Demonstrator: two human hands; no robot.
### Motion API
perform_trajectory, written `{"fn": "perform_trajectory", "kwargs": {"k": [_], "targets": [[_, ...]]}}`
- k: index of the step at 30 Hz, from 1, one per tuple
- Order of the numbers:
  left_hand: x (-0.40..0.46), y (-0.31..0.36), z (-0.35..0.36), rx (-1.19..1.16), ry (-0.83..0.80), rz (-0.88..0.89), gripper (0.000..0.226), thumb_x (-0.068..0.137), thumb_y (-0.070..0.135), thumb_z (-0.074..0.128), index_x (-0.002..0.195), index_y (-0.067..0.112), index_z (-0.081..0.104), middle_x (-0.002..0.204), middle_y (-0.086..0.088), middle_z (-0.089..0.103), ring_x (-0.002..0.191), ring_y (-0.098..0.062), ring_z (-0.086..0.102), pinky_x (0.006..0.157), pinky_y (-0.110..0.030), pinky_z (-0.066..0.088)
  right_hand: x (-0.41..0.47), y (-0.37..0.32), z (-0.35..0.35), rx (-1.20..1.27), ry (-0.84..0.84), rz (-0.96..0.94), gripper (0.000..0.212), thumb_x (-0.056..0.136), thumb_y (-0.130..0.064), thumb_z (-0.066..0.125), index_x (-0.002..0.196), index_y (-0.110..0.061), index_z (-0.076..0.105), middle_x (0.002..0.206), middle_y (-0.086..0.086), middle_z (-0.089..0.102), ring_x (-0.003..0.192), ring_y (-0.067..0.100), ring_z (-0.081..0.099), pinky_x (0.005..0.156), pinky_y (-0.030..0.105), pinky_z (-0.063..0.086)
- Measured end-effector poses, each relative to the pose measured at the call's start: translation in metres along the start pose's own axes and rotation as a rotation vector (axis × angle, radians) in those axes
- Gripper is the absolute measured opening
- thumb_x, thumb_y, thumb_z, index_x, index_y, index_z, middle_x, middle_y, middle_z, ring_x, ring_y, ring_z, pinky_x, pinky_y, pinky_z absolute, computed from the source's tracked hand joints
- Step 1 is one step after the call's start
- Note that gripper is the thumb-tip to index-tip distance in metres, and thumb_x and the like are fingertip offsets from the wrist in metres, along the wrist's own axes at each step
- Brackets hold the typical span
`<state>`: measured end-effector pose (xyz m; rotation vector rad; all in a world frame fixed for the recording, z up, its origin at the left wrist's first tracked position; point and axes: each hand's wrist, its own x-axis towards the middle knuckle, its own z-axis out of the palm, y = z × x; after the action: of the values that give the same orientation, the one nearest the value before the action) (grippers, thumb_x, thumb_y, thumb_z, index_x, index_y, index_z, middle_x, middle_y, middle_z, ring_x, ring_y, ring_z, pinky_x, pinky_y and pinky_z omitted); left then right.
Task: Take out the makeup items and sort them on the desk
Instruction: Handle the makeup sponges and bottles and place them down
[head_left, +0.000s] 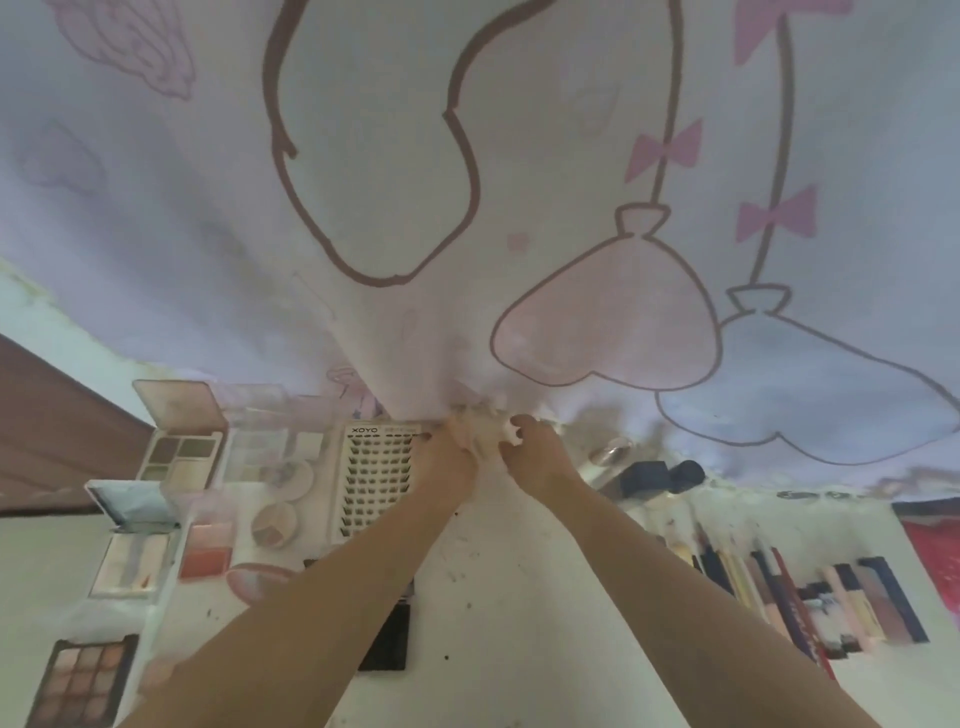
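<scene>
Surroundings: while both hands work at the far edge of the desk, a big pale cloth printed with pink bows and heart balloons hangs down over that edge and hides whatever is behind it.
Obstruction: the cloth's bunched hem sits right where the hands meet.
Counts: one lash tray marked XOYO just left of the hands; one nine-pan eyeshadow palette at lower left; one open palette at upper left; a row of pencils and sticks on the right, too blurred to count.
Left hand: arm outstretched, fingers curled into a pale crumpled wad; grip closed on it.
Right hand: arm outstretched, fingertips pinching the same wad.
</scene>
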<state>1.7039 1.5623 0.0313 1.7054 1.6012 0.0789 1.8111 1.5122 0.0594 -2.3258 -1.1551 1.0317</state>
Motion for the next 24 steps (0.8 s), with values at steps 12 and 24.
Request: {"fn": "perform_trajectory", "kwargs": {"k": [12,24], "targets": [[-0.067,0.055,0.072,-0.213,-0.166,0.344,0.045,0.093,0.004,0.043,0.135,0.019,0.041,0.13,-0.004,0.043,0.118,-0.017,0.047,0.094,-0.022,0.04,-0.014,0.02,-0.102,-0.818,-0.192,-0.022,0.028,0.095,-0.035,0.047,0.107,-0.013,0.058,0.081,-0.002,0.054,0.083,0.018,0.056,0.077,0.027,0.045],[-0.072,0.036,0.041,-0.355,-0.041,0.39,0.029,0.096,0.024,0.047,0.124,0.015,0.043,0.096,0.003,0.055,0.083,-0.014,0.054,0.066,-0.022,0.04,-0.041,0.003,-0.104,-0.455,-0.113,-0.234,0.031,0.097,-0.034,0.041,0.11,-0.011,0.059,0.107,0.006,0.061,0.091,0.022,0.056,0.081,0.029,0.044]]}}
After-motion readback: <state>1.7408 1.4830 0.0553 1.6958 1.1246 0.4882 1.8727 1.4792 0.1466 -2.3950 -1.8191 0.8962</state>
